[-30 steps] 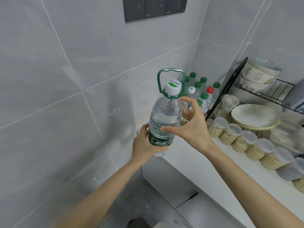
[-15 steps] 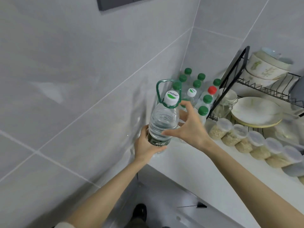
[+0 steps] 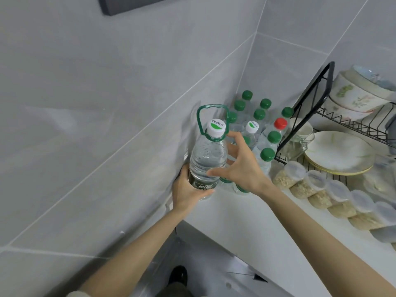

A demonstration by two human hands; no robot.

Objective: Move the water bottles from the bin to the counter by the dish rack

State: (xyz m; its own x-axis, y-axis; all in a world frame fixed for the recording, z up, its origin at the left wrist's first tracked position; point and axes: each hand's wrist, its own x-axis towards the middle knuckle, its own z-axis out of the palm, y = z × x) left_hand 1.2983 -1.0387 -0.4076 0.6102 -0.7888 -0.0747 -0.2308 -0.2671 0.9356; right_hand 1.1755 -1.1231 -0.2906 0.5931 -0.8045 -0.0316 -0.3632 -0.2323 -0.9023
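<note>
My left hand [image 3: 188, 192] fingers wrap the water bottle [image 3: 207, 161] base, low over the table [image 3: 246, 219] edge; right hand [image 3: 240, 168] fingers spread beside it. At two o'clock, many bottles [image 3: 258, 123] already stand by the dish rack [image 3: 317, 99]. The bin is unseen.

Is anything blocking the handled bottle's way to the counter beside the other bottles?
Nothing visible does. The left hand grips the clear white-capped water bottle with the green carry handle at the white counter's corner, the right hand open against it. The standing cluster of green-capped bottles sits behind.
</note>
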